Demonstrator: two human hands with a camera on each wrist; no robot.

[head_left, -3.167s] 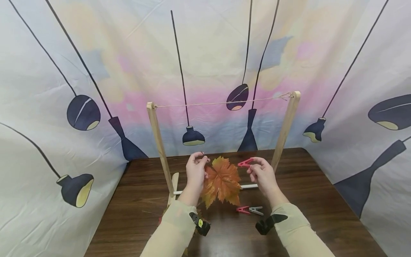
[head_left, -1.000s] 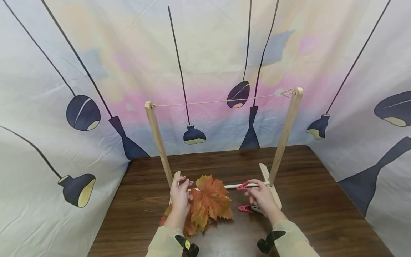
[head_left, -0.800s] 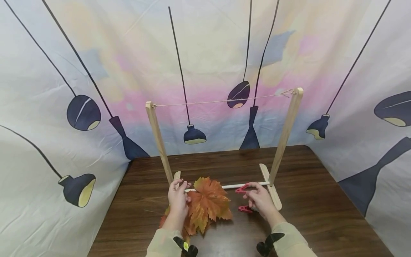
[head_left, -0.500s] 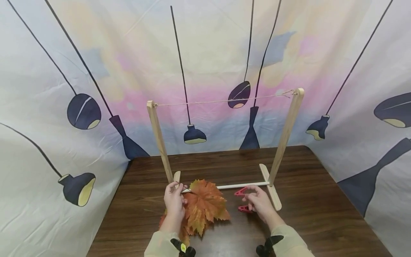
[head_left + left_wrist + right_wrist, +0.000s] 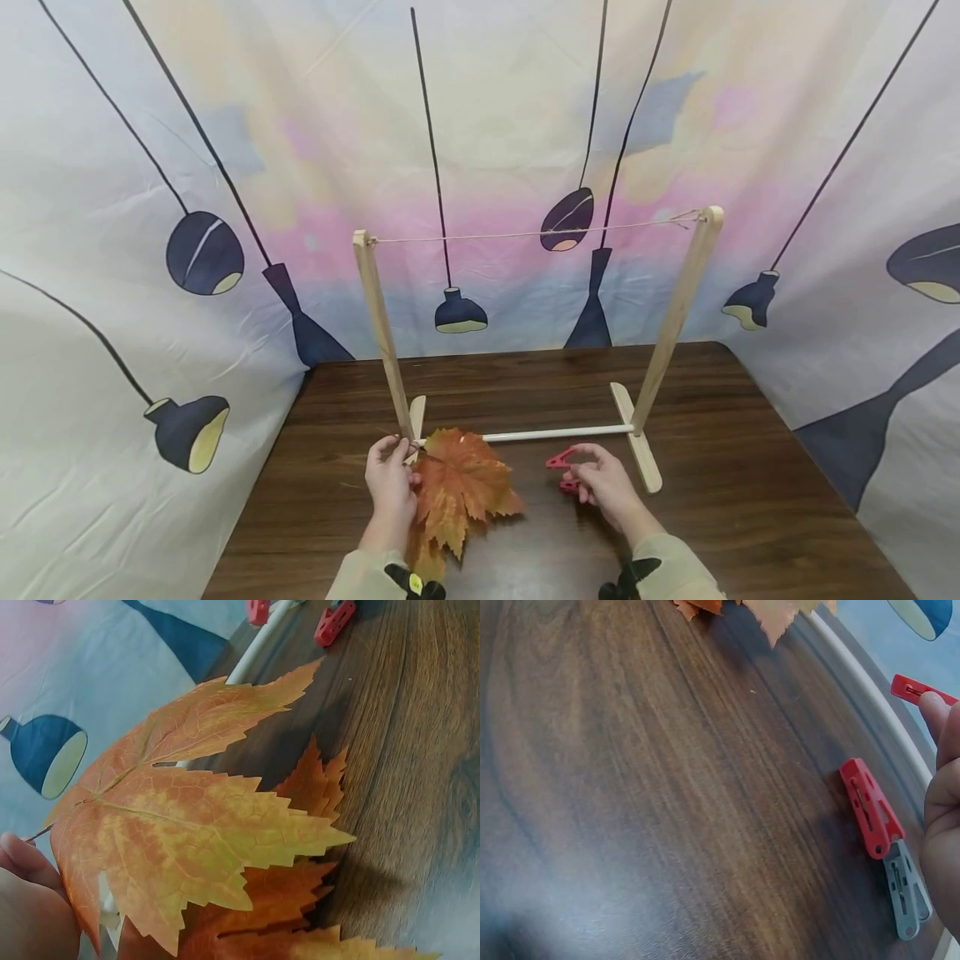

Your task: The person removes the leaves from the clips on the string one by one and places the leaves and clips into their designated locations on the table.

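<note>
My left hand (image 5: pixel 390 492) pinches the thin stem of an orange artificial maple leaf (image 5: pixel 467 483), held low near the stand's left foot. In the left wrist view that leaf (image 5: pixel 202 817) spreads above more orange leaves (image 5: pixel 262 896), which it partly covers. My right hand (image 5: pixel 607 485) pinches a red clothespin (image 5: pixel 559 459) between thumb and fingers, just over the table. Below it lie a second red clothespin (image 5: pixel 866 806) and a grey clothespin (image 5: pixel 906 889), touching each other; the right hand hides the grey one from the head view.
A wooden stand (image 5: pixel 675 321) rises behind the hands, with a string (image 5: pixel 517 234) tied between its two posts. Its white crossbar (image 5: pixel 558 434) runs low above the brown table (image 5: pixel 540 550). A curtain (image 5: pixel 495 125) printed with lamps hangs around the back and sides.
Both hands have come down from in front of the posts. The left hand has carried the maple leaf down and to the left; the right hand keeps its red clothespin.
</note>
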